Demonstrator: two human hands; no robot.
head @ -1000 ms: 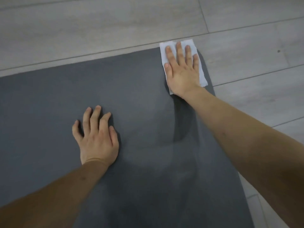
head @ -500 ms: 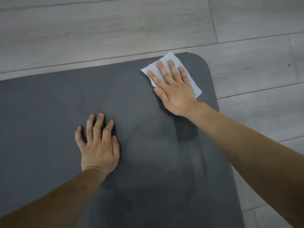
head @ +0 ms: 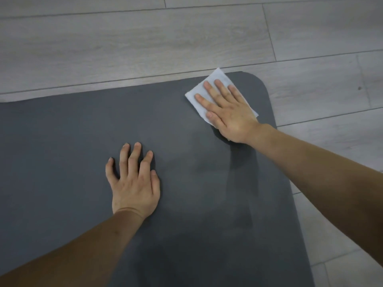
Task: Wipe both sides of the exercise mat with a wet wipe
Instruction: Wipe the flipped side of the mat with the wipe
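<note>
A dark grey exercise mat lies flat on the floor and fills most of the view. Its rounded far right corner is visible. A white wet wipe lies on the mat near that corner. My right hand presses flat on the wipe with straight fingers pointing up and to the left. My left hand rests flat on the middle of the mat, fingers spread. Darker damp streaks show on the mat below my right hand.
Light grey wood-look floor planks surround the mat on the far side and to the right. The mat's far edge runs slightly diagonally across the view.
My right hand has slid the wipe left from the mat's corner edge and turned it diagonally. My left hand has stayed in place on the mat.
</note>
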